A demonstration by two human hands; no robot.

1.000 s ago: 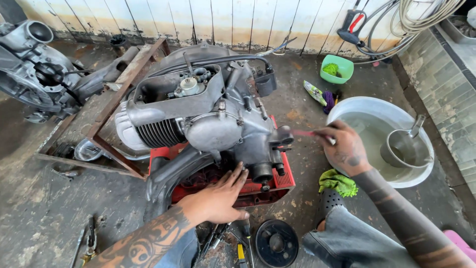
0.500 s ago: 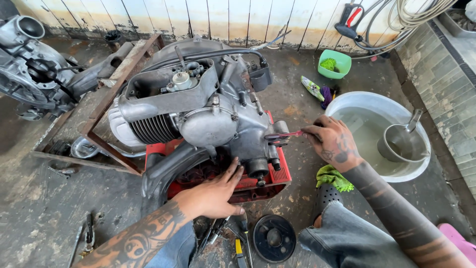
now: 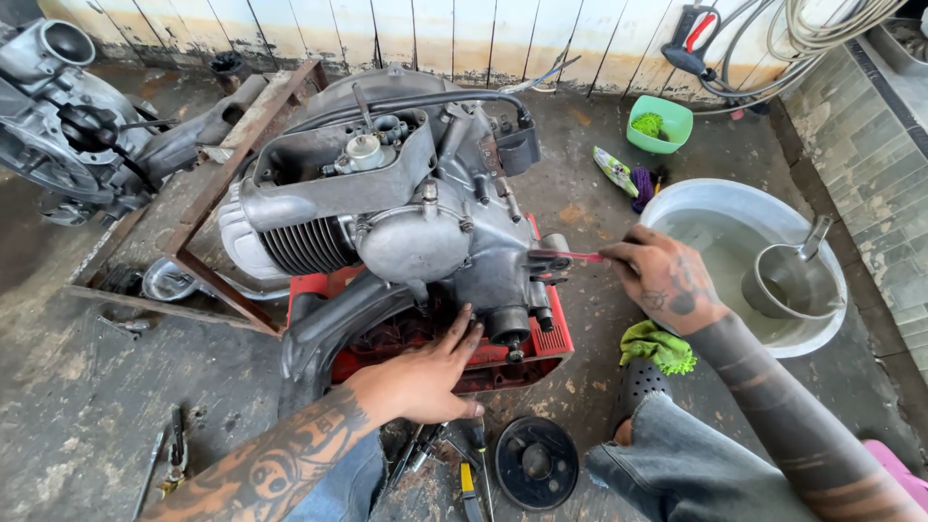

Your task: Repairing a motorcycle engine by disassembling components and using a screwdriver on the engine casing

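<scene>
Since a second ago the left hand [image 3: 425,375] has slid up the engine's lower casing; it now lies flat, fingers spread, gripping nothing. Beyond it, the engine [image 3: 406,227] sits on a red crate [image 3: 546,338] on the concrete floor. The right hand [image 3: 667,280] pinches a thin red-handled tool [image 3: 565,256] against the engine's right side. Cleaning that fitting seems under way; next calls for steady, fine strokes.

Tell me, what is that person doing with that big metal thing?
A person sits on the floor over a grey engine that rests on a red crate. The right hand holds a thin red tool with its tip against the engine's side. The left hand lies flat on the crate below the engine. A basin of cloudy water and a green rag are beside the right arm.
</scene>
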